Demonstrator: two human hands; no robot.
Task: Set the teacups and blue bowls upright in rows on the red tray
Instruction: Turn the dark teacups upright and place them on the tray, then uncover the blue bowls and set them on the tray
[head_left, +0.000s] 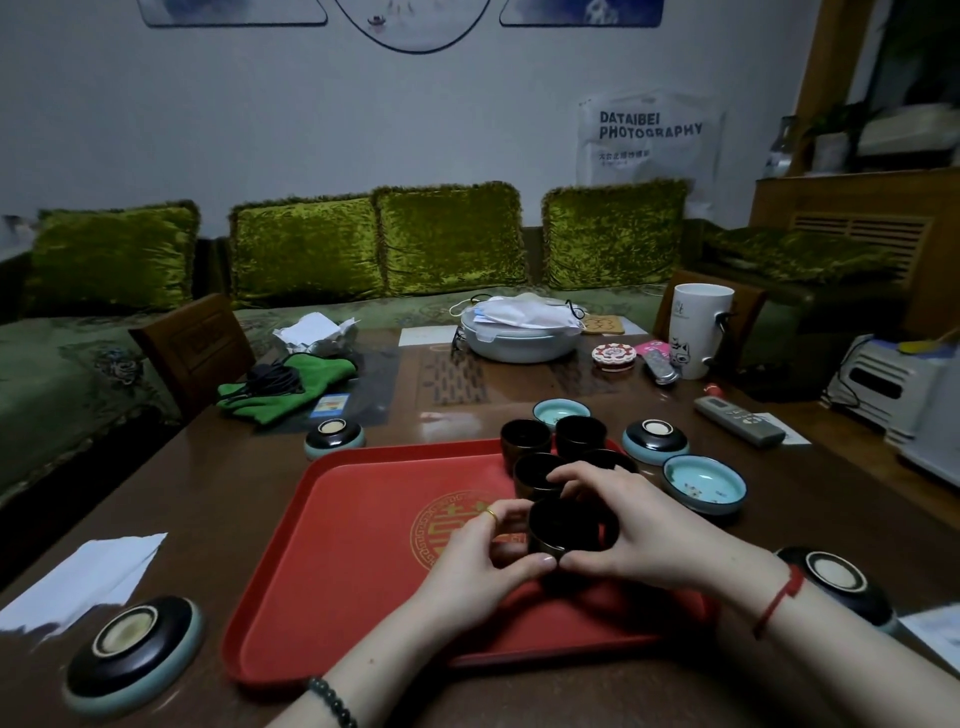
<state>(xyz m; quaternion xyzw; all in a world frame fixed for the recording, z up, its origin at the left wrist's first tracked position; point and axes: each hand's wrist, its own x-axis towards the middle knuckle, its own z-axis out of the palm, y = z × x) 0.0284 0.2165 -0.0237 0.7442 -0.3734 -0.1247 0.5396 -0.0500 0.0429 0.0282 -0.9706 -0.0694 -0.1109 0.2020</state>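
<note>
Five dark teacups stand upright on the red tray (363, 545), grouped toward its far right corner: one at the far edge (524, 441), one beside it (580, 434), one nearer (537, 473), one partly hidden behind a hand (608, 460), and one between two hands (566, 527).

Six blue bowls sit on the table (234, 499) off the tray. Two are upright: one past the tray's far edge (561, 413), one off its right edge (704, 483). Four are upside down: one near the tray's far left corner (334, 439), one at the table's near left corner (132, 652), one beyond the tray's far right corner (655, 441), and one off the tray's near right corner (836, 582).
</note>
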